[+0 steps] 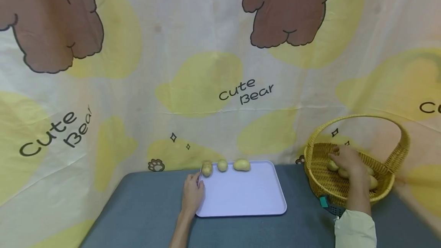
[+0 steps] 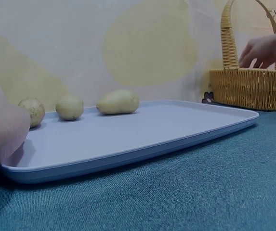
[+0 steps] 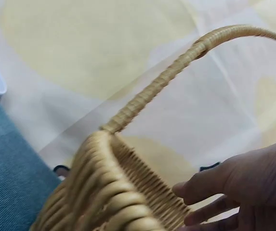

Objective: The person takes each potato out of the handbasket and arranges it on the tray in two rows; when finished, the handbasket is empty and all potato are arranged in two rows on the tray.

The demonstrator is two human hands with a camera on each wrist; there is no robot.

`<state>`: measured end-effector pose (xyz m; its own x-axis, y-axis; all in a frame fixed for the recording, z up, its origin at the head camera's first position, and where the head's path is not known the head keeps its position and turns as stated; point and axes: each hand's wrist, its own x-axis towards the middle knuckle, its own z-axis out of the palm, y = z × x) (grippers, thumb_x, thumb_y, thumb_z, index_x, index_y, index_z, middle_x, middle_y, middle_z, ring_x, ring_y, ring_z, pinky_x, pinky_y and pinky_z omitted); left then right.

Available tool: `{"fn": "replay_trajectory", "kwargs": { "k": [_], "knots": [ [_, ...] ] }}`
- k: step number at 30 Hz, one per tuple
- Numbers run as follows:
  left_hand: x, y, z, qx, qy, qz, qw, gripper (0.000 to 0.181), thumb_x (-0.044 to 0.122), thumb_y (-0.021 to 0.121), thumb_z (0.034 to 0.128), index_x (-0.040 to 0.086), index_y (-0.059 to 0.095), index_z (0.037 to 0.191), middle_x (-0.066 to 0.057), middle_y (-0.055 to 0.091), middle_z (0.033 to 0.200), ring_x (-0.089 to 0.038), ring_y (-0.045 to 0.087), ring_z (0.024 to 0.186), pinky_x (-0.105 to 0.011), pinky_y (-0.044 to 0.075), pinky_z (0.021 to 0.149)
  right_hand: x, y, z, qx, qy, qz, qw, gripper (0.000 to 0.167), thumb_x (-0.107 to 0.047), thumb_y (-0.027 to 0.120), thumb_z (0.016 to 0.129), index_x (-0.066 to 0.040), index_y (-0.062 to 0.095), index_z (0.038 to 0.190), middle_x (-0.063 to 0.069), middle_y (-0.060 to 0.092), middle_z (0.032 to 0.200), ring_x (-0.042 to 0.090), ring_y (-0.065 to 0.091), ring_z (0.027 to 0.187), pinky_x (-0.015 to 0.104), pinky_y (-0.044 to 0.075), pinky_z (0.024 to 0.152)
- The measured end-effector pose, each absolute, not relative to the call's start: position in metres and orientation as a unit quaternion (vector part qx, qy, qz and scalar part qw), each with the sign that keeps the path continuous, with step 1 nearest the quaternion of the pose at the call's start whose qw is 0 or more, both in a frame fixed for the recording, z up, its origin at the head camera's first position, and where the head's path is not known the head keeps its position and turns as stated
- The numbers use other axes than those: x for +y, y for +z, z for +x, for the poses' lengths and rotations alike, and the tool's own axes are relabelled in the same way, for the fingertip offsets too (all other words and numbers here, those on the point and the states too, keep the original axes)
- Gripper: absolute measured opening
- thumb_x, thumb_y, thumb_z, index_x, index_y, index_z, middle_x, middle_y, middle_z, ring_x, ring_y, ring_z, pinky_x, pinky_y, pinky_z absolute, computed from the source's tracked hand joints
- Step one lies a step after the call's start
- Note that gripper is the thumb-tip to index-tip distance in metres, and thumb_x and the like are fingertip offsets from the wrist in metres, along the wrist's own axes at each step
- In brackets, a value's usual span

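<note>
A pale lilac tray (image 1: 241,194) lies on the table with three potatoes along its far edge: a brownish one (image 1: 206,168), a small round one (image 1: 222,165) and a longer one (image 1: 242,165). My left hand (image 1: 193,194) grips the tray's left rim, its thumb on the tray side. Off to the right, my right hand (image 1: 348,160) reaches over the rim of a wicker basket (image 1: 320,183). Several potatoes (image 1: 373,182) lie in that basket, partly hidden by the hand and forearm. In the right wrist view, the fingers (image 3: 203,187) are loosely extended and nothing shows between them.
The basket's tall arched handle (image 1: 365,116) rises over the right hand. Behind the table hangs a cloth (image 1: 206,87) printed with bears. Grey-blue cloth (image 1: 151,209) covers the table, including the strip between tray and basket.
</note>
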<state>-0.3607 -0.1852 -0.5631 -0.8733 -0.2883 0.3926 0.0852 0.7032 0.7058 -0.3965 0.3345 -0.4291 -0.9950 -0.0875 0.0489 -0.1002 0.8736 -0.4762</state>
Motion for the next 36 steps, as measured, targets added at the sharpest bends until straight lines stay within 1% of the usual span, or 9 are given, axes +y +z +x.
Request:
{"fn": "replay_trajectory", "kwargs": {
  "k": [4,7,11,16,18,21,23,27,36],
  "knots": [
    [-0.185,-0.564,-0.359,-0.893,-0.38,0.062,0.235,0.036,0.005,0.062,0.0964,-0.006,0.068,0.13,-0.02,0.065,0.112,-0.033,0.063,0.102,-0.052,0.055,0.091,0.33,-0.441,-0.402,-0.971,0.225,0.054,-0.055,0.062,-0.02,0.054,0.104,0.028,0.04,0.14,0.051,0.044,0.14,0.067,0.047,0.125,0.069,0.048,0.101],
    [-0.185,-0.564,-0.359,-0.892,-0.38,0.061,0.235,0.036,0.004,0.062,0.0957,-0.007,0.068,0.129,-0.02,0.065,0.11,-0.032,0.063,0.1,-0.051,0.055,0.089,0.327,-0.447,-0.402,-0.967,0.235,0.069,-0.071,0.057,-0.021,0.056,0.104,0.025,0.047,0.137,0.049,0.048,0.138,0.065,0.051,0.123,0.066,0.051,0.099],
    [-0.185,-0.566,-0.358,-0.894,-0.379,0.055,0.233,0.036,0.003,0.063,0.0949,-0.007,0.068,0.129,-0.019,0.065,0.108,-0.028,0.063,0.096,-0.047,0.055,0.085,0.327,-0.448,-0.401,-0.947,0.299,0.092,-0.075,0.051,-0.016,0.057,0.105,0.024,0.049,0.136,0.045,0.056,0.125,0.048,0.066,0.096,0.052,0.058,0.08],
    [-0.186,-0.566,-0.358,-0.896,-0.377,0.058,0.23,0.036,0.003,0.063,0.0953,-0.007,0.067,0.13,-0.019,0.065,0.109,-0.028,0.062,0.097,-0.048,0.055,0.085,0.324,-0.448,-0.398,-0.918,0.364,0.077,-0.134,0.065,-0.018,0.059,0.105,0.024,0.032,0.147,0.019,0.059,0.096,0.018,0.054,0.067,0.034,0.05,0.063],
    [-0.187,-0.565,-0.358,-0.896,-0.376,0.058,0.23,0.036,0.003,0.063,0.0954,-0.007,0.067,0.13,-0.019,0.065,0.109,-0.029,0.063,0.098,-0.049,0.055,0.087,0.321,-0.447,-0.397,-0.92,0.355,0.076,-0.149,0.068,-0.022,0.06,0.104,0.024,0.033,0.146,0.02,0.059,0.098,0.018,0.058,0.072,0.034,0.054,0.067],
    [-0.187,-0.565,-0.358,-0.894,-0.38,0.058,0.229,0.037,0.003,0.063,0.0956,-0.007,0.067,0.13,-0.02,0.065,0.11,-0.03,0.063,0.098,-0.05,0.056,0.087,0.317,-0.448,-0.397,-0.919,0.35,0.078,-0.163,0.065,-0.024,0.06,0.102,0.023,0.04,0.142,0.032,0.059,0.115,0.026,0.066,0.089,0.04,0.061,0.076],
    [-0.187,-0.565,-0.358,-0.894,-0.38,0.059,0.229,0.037,0.004,0.063,0.0957,-0.007,0.067,0.131,-0.02,0.065,0.11,-0.03,0.064,0.098,-0.05,0.057,0.088,0.314,-0.448,-0.397,-0.918,0.352,0.078,-0.167,0.061,-0.022,0.06,0.101,0.022,0.043,0.141,0.037,0.054,0.128,0.031,0.067,0.099,0.045,0.062,0.082],
    [-0.187,-0.566,-0.358,-0.894,-0.379,0.059,0.232,0.036,0.004,0.064,0.0952,-0.007,0.067,0.13,-0.02,0.066,0.11,-0.03,0.065,0.098,-0.05,0.057,0.087,0.312,-0.45,-0.399,-0.919,0.352,0.069,-0.161,0.052,-0.017,0.061,0.1,0.018,0.047,0.135,0.034,0.053,0.123,0.033,0.064,0.101,0.046,0.062,0.081],
    [-0.186,-0.561,-0.357,-0.891,-0.389,0.063,0.225,0.037,0.006,0.062,0.0976,-0.006,0.066,0.133,-0.019,0.066,0.112,-0.029,0.064,0.099,-0.049,0.056,0.088,0.316,-0.438,-0.394,-0.912,0.391,0.078,-0.094,0.056,-0.002,0.066,0.088,0.017,0.046,0.137,0.021,0.057,0.099,0.02,0.057,0.071,0.036,0.053,0.065]
  ]
}}
